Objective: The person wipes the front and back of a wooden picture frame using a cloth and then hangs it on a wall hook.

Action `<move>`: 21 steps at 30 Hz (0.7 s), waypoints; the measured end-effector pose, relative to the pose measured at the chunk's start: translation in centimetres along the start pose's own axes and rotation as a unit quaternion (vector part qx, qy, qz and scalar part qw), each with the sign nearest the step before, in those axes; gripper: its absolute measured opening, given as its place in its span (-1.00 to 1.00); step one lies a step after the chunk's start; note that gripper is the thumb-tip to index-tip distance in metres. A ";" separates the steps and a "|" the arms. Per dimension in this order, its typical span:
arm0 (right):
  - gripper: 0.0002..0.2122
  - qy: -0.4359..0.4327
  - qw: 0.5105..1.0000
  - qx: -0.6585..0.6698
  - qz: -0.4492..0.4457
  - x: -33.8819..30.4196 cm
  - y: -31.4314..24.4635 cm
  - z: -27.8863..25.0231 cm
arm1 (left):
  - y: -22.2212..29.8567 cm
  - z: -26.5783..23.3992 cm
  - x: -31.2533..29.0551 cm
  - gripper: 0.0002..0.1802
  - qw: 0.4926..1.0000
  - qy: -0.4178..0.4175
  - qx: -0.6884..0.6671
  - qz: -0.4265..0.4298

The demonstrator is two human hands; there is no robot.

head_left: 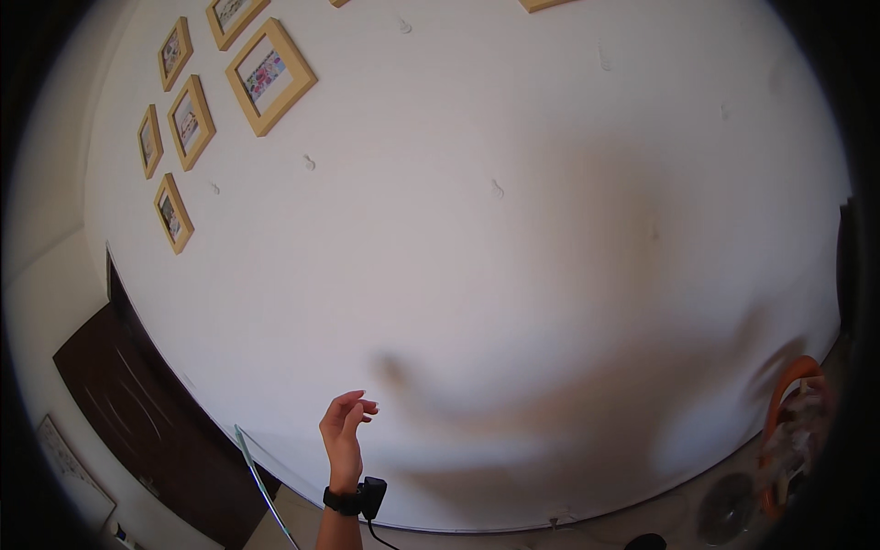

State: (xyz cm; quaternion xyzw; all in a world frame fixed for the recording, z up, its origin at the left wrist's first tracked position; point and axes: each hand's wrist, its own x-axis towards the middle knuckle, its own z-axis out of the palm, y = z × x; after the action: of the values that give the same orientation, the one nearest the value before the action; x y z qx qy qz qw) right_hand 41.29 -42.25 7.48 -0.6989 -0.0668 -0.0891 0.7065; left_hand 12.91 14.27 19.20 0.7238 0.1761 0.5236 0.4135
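Observation:
My left hand (344, 429) is raised in front of the white wall (431, 275), low and left of the middle. Its fingers are loosely bent and apart, with nothing visible between them. Around its wrist sits a black strap (341, 500) carrying a small black box (371, 497) with a cable. Clear hooks (497, 189) dot the bare wall above the hand. Several light-wood picture frames (287, 112) hang at the upper left, away from the hand. My right hand does not show.
A dark brown door (137, 412) stands at the lower left, with a thin pole (259, 478) leaning near it. At the lower right are an orange curved rim (775, 412) with cluttered things around it and a round grey object (727, 509). A blurred shadow falls across the wall.

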 end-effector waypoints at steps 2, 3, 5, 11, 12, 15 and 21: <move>-0.62 -0.063 0.998 0.025 -0.013 -0.2 -2.0 2.1 | 1.2 -0.6 0.6 -0.75 0.999 0.021 0.005 0.026; -0.61 -0.107 0.993 0.038 -0.019 0.0 -2.5 3.7 | 2.2 -1.3 0.6 -0.76 0.999 0.036 0.009 0.039; -0.58 -0.160 0.985 0.056 -0.017 -0.8 -4.0 4.8 | 3.7 0.3 1.8 -0.77 0.998 0.019 -0.002 0.055; -0.75 -0.262 0.947 0.099 -0.157 1.5 -10.8 8.4 | 9.1 0.4 3.9 -0.76 0.993 0.030 -0.023 0.109; -0.76 -0.253 0.939 0.144 -0.185 2.6 -12.0 9.6 | 9.9 0.2 4.7 -0.76 0.992 0.033 -0.027 0.117; -0.81 -0.172 0.941 0.195 -0.218 8.8 -14.8 12.6 | 12.5 1.1 4.0 -0.76 0.989 0.049 -0.005 0.141; -0.80 -0.090 0.939 0.174 -0.283 17.9 -25.8 15.0 | 13.4 1.9 0.1 -0.67 0.987 -0.064 -0.012 0.149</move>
State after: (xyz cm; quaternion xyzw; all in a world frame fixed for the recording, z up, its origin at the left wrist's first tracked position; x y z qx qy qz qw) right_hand 53.52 -28.00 36.73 -0.5226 -0.3399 -0.2095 0.7533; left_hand 12.25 5.61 29.51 0.7689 0.0327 0.5339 0.3503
